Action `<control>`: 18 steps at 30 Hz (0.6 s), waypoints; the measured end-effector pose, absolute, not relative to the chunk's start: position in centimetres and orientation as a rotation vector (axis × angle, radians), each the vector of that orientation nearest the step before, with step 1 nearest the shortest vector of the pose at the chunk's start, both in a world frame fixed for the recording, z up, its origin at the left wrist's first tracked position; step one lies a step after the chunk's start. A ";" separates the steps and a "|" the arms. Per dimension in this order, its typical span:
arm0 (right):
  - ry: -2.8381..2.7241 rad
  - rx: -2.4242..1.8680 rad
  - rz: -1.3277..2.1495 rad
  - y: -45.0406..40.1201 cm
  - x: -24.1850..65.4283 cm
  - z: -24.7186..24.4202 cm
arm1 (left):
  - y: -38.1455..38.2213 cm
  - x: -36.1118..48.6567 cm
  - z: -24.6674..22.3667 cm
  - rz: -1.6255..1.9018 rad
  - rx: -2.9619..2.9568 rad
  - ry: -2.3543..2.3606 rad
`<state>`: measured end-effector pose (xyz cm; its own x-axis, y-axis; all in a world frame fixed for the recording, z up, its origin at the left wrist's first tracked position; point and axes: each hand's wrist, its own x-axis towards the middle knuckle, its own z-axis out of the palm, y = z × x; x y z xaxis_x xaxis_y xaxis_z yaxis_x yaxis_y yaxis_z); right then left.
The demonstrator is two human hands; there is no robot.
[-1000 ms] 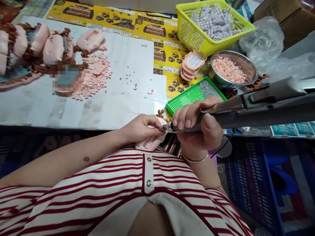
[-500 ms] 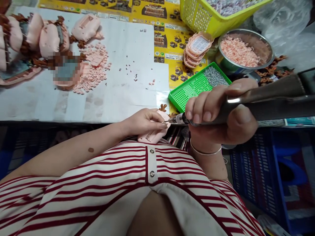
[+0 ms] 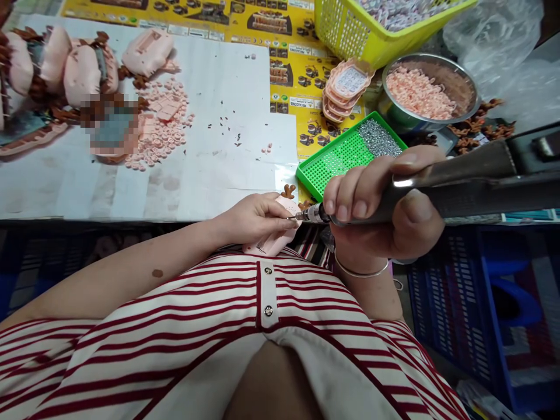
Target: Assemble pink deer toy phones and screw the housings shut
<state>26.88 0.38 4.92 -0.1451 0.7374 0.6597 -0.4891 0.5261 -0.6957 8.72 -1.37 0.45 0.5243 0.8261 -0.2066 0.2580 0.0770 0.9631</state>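
A pink plastic toy housing [image 3: 275, 240] with brown antlers rests against my body at the table's front edge. My left hand [image 3: 258, 217] is closed on it, thumb and fingertips together near the tip of the tool. In my closed right hand [image 3: 385, 210] lies a dark electric screwdriver [image 3: 472, 189], pointing left. Its thin bit meets the housing beside my left fingertips. Whether a screw sits under the bit is too small to tell.
Screws lie in a green tray [image 3: 321, 169] just beyond my right hand. Behind stand a steel bowl [image 3: 475, 96] of pink parts, stacked pink covers [image 3: 335, 111] and a yellow basket [image 3: 350, 38]. Pink housings [image 3: 83, 73] and small pink parts [image 3: 161, 137] cover the table's left.
The whole view has shifted slightly. Both hands keep their hold, and the screwdriver's bit stays at the housing, with its handle a little further left in the picture.
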 end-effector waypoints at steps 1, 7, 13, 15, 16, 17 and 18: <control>-1.317 -0.252 1.107 0.2 26.7 5.1 | -1.4 8.7 0.5 0.550 1.496 1.005; -1.248 -0.306 1.150 -1.1 25.9 6.5 | -1.5 8.9 0.6 0.573 1.522 1.099; -1.256 -0.377 1.135 -1.4 25.5 7.2 | -1.4 8.7 0.6 0.581 1.448 1.066; -1.267 -0.302 1.059 -1.1 25.3 6.9 | -1.6 8.5 0.6 0.611 1.327 1.037; -1.266 -0.303 1.025 -1.0 25.3 6.8 | -1.7 8.3 0.6 0.614 1.234 1.019; -1.266 -0.337 1.002 -0.9 25.2 6.7 | -1.9 8.2 0.6 0.607 1.135 1.007; -1.265 -0.372 0.983 -0.9 25.1 6.6 | -2.0 8.2 0.7 0.589 1.044 0.998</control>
<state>25.14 -0.91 6.60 -0.0188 0.7830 0.6217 -0.4091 0.5613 -0.7194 8.16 -2.02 0.66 0.4540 0.8012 -0.3898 0.0461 0.4158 0.9083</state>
